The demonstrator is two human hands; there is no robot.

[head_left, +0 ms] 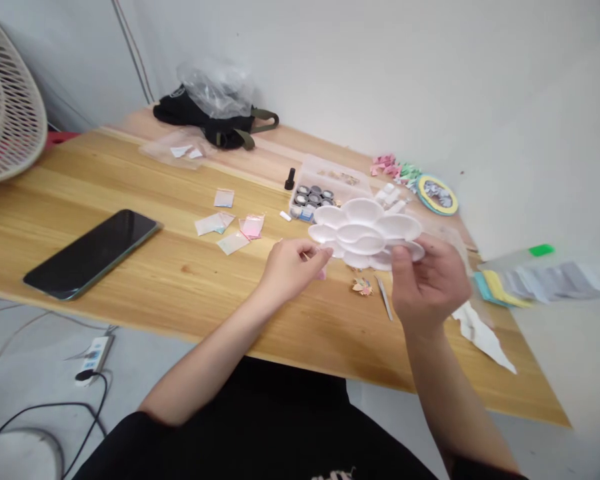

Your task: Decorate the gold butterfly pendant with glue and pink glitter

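Observation:
A white flower-shaped paint palette (363, 238) is held up over the table, tilted, with several shallow wells. My right hand (430, 283) is closed on its right edge, thumb on the near side. By the palette's lower left edge is my left hand (293, 267), thumb and forefinger pinched together; what lies between them is too small to tell. A bit of pink (321, 274) shows just below those fingertips. Beneath the palette, tweezers (384, 298) lie beside a small pile of colourful pieces (363, 286).
Behind the palette stands a clear plastic case (314, 197) with small round jars, near a black bottle (290, 179). Small sachets (234, 243) and a phone (93, 253) lie left. Tape rolls (437, 194), a white tissue (483, 337) and a fan (10, 100) flank the table.

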